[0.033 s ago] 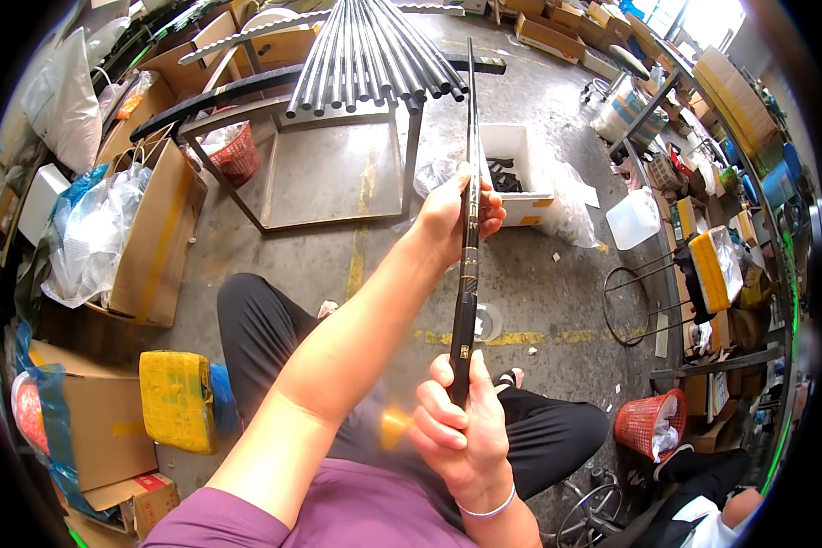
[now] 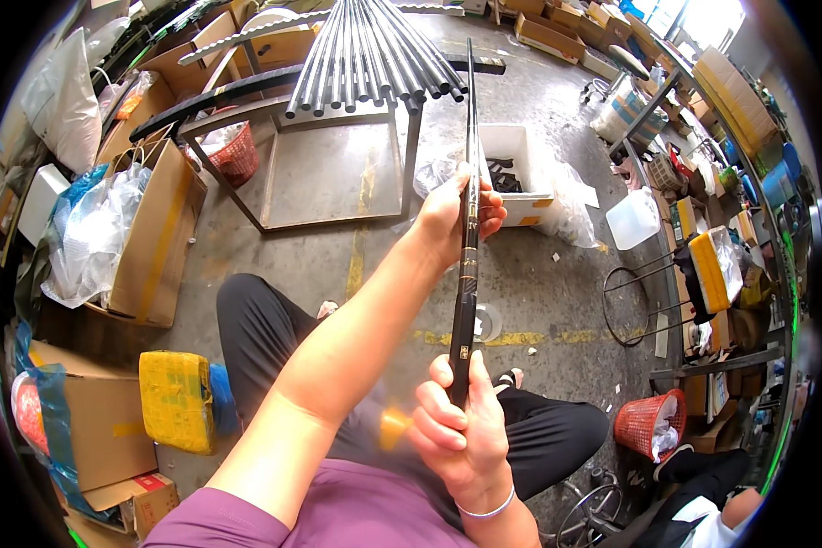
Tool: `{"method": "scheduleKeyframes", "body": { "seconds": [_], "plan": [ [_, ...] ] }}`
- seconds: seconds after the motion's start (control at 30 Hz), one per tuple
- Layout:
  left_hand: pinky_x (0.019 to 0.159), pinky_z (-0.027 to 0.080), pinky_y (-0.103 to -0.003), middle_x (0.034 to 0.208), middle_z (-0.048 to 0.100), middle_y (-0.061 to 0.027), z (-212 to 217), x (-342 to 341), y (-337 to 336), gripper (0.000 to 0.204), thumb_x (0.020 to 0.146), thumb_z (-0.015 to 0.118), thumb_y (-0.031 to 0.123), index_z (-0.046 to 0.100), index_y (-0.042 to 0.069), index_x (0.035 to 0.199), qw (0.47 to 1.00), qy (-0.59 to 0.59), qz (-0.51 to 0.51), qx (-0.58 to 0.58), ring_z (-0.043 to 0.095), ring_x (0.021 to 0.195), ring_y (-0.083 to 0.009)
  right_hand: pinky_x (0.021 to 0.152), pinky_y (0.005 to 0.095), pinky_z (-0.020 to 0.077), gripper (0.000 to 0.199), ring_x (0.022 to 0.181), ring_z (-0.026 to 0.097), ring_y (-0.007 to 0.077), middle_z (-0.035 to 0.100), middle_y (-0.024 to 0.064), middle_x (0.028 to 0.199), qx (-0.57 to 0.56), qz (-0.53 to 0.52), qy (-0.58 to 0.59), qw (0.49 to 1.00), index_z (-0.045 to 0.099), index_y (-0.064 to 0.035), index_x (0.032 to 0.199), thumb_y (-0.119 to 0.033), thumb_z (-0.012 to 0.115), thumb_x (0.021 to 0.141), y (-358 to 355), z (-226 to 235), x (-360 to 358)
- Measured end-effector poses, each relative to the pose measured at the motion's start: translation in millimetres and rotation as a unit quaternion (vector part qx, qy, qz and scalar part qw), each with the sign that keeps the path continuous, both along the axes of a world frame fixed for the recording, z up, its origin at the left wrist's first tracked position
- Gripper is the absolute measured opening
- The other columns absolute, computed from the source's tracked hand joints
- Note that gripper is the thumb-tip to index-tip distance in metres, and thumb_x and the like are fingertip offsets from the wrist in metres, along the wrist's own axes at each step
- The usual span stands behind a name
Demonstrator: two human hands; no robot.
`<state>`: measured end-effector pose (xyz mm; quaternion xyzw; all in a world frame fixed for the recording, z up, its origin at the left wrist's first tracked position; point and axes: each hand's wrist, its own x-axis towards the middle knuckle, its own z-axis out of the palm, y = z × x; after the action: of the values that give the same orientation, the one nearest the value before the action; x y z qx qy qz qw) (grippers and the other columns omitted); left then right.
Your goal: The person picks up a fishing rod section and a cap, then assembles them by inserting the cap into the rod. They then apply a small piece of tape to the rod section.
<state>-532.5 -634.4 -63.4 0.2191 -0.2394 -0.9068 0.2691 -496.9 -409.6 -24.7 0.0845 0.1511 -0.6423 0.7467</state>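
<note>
A long black fishing rod [image 2: 467,297] with gold bands and markings points away from me, its thin end toward the top of the view. My right hand [image 2: 458,434] is closed around the butt, low in front of my body, with the thumb along its side. Farther up, my left hand [image 2: 449,217] grips the rod with thumb and curled fingers; the left arm reaches across from the lower left. Beyond the hands, several dark grey tubes [image 2: 365,64] lie fanned out on a padded black bar [image 2: 247,84].
A metal frame [image 2: 333,222] stands ahead. Right of the rod sits a white box [image 2: 521,208] with black parts. Cardboard boxes [image 2: 160,247] and a yellow taped bundle [image 2: 175,402] are at left. A red basket [image 2: 648,425], a white jug [image 2: 632,221] and another person [image 2: 703,511] are at right.
</note>
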Motion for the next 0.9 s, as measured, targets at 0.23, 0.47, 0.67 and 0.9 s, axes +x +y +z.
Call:
{"method": "scheduleKeyframes", "body": {
  "seconds": [0.23, 0.47, 0.67, 0.9],
  "plan": [
    [0.059, 0.054, -0.031, 0.071, 0.060, -0.0061, -13.3, -4.1, -6.1, 0.039, 0.099, 0.031, 0.040, 0.050, 0.008, 0.090, 0.998, 0.055, -0.003, 0.002, 0.061, 0.064, -0.0192, 0.037, 0.0222, 0.0241, 0.043, 0.035, 0.026, 0.0074, 0.032, -0.0028, 0.052, -0.009, -0.005, -0.021, 1.000, 0.045, -0.0118, 0.090, -0.048, 0.024, 0.099, -0.8, 1.5, 0.2],
    [0.043, 0.042, -0.025, 0.059, 0.046, -0.0006, -13.2, -8.2, -3.4, 0.034, 0.099, 0.034, 0.040, 0.043, 0.009, 0.086, 0.995, 0.098, 0.000, 0.037, 0.046, 0.048, -0.0114, 0.037, 0.0219, 0.0263, 0.043, 0.038, 0.028, 0.0071, 0.033, -0.0028, 0.053, -0.012, -0.020, -0.037, 0.999, 0.046, -0.0104, 0.091, -0.047, 0.024, 0.099, -3.5, 4.9, 2.5],
    [0.036, 0.030, -0.023, 0.053, 0.034, 0.0035, 4.6, -11.5, 8.3, 0.028, 0.097, 0.038, 0.033, 0.042, 0.009, 0.084, 0.998, 0.031, 0.056, 0.016, 0.033, 0.040, -0.0081, 0.040, 0.0216, 0.0260, 0.043, 0.038, 0.028, 0.0068, 0.032, -0.0042, 0.053, -0.021, -0.039, -0.050, 0.998, 0.045, -0.0109, 0.090, -0.048, 0.025, 0.099, -1.1, 0.9, 4.2],
    [0.035, 0.030, -0.023, 0.051, 0.033, 0.0050, 13.4, -5.6, 12.9, 0.028, 0.096, 0.037, 0.033, 0.042, 0.009, 0.083, 0.997, -0.046, 0.054, -0.027, 0.034, 0.038, -0.0073, 0.041, 0.0217, 0.0243, 0.043, 0.038, 0.025, 0.0062, 0.030, -0.0049, 0.053, 0.008, -0.017, 0.046, 0.999, 0.043, -0.0122, 0.088, -0.050, 0.027, 0.097, 0.7, -0.7, 2.9]
  ]
}}
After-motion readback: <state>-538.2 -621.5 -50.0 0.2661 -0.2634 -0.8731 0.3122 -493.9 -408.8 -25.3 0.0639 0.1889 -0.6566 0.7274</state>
